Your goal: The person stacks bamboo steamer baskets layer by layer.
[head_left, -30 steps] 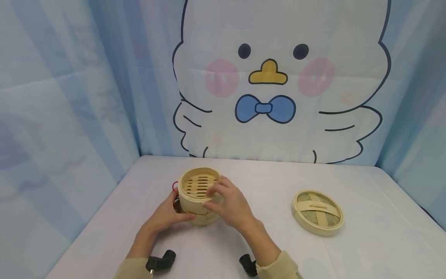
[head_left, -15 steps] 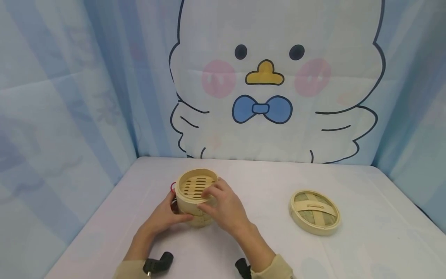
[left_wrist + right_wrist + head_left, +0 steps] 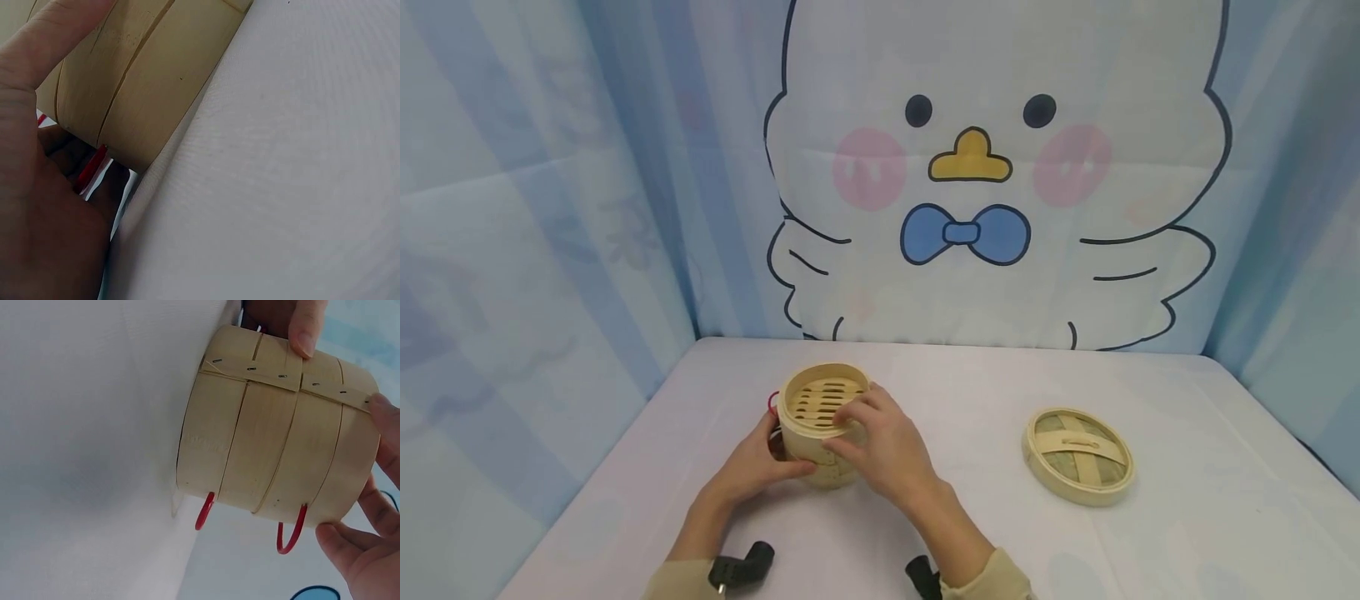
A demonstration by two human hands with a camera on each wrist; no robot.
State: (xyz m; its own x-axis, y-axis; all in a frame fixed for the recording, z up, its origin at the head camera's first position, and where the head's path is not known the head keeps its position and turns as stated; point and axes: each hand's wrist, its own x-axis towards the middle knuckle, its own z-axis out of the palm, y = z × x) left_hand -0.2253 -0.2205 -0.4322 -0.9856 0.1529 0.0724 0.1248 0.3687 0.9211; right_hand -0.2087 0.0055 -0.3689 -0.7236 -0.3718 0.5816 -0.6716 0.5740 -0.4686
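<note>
Two small bamboo steamer baskets are stacked upright at the table's left middle. Slats cross the inside of the upper basket (image 3: 801, 442), and a stapled overlap band and red loops (image 3: 292, 534) show on the sides in the right wrist view. My left hand (image 3: 756, 471) grips the lower basket (image 3: 837, 477) from the left, its thumb across the near wall; its other fingers are mostly hidden behind. From the right, my right hand (image 3: 891, 454) holds the upper basket near its rim, thumb on the near side, fingers further round. The left wrist view shows the bare bamboo wall (image 3: 156, 81) close up.
A round bamboo steamer lid (image 3: 1078, 457) with a strap handle lies to the right on the white-covered table (image 3: 955, 392). A curtain (image 3: 535, 208) printed with a cartoon bird stands behind and along both sides.
The scene moved slightly left in the head view between the first two frames. Both hands keep the same hold on the stacked baskets.
</note>
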